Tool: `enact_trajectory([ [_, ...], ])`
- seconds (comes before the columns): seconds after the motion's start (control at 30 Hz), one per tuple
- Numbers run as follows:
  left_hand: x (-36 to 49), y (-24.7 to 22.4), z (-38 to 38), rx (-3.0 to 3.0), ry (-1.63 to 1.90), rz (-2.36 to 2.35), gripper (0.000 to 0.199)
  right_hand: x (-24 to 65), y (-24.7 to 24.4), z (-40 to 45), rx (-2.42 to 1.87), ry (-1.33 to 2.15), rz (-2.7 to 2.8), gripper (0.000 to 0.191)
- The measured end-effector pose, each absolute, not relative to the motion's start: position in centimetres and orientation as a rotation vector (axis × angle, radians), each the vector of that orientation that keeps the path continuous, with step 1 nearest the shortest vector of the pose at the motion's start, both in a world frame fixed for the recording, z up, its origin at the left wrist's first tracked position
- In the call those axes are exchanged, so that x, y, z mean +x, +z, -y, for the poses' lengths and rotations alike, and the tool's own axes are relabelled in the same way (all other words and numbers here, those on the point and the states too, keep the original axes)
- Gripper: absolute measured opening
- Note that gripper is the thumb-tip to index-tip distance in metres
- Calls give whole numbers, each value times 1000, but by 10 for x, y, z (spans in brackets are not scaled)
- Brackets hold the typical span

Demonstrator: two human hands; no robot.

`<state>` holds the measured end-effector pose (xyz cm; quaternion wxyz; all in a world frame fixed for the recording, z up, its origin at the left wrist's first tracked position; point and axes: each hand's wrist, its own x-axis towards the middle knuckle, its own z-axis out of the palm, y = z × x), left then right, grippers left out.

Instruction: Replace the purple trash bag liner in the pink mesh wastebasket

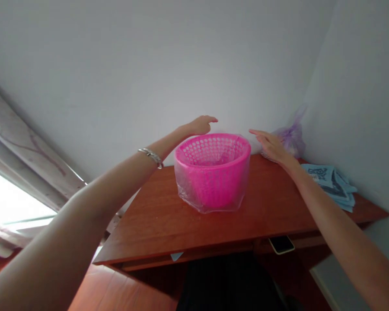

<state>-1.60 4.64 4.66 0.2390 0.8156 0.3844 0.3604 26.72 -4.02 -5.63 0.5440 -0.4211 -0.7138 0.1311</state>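
A bright pink plastic basket with a perforated wall stands upright on the brown wooden desk. A thin clear plastic bag lines it, folded over the rim and hanging loosely around the outside. My left hand is above the rim's far left side, fingers stretched out, holding nothing. My right hand is just right of the rim with its fingers extended, also holding nothing. Both hands look apart from the basket. A silver bracelet circles my left wrist.
The desk stands against a pale wall. At its back right are a purple plastic bag and folded light-blue printed cloths. A phone lies below the front edge. Curtains hang at left.
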Motion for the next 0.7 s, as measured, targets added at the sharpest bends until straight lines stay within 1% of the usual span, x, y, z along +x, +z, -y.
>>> enact_trajectory([
  [0.1, 35, 29, -59, 2006, 848, -987, 49, 250, -56, 42, -995, 336, 1771, 37],
  [0.23, 59, 2, -81, 1781, 806, -1116, 47, 240, -61, 40, -965, 305, 1923, 48],
  [0.33, 57, -7, -93, 1692, 840, -1185, 45, 239, -64, 38, -945, 274, 1975, 50],
  [0.57, 25, -4, -109, 1679, 844, -1295, 41, 241, -66, 42, -1003, 239, 1976, 51],
  [0.7, 11, -12, -122, 1682, 903, -1346, 32, 241, -66, 45, -1007, 229, 2007, 52],
])
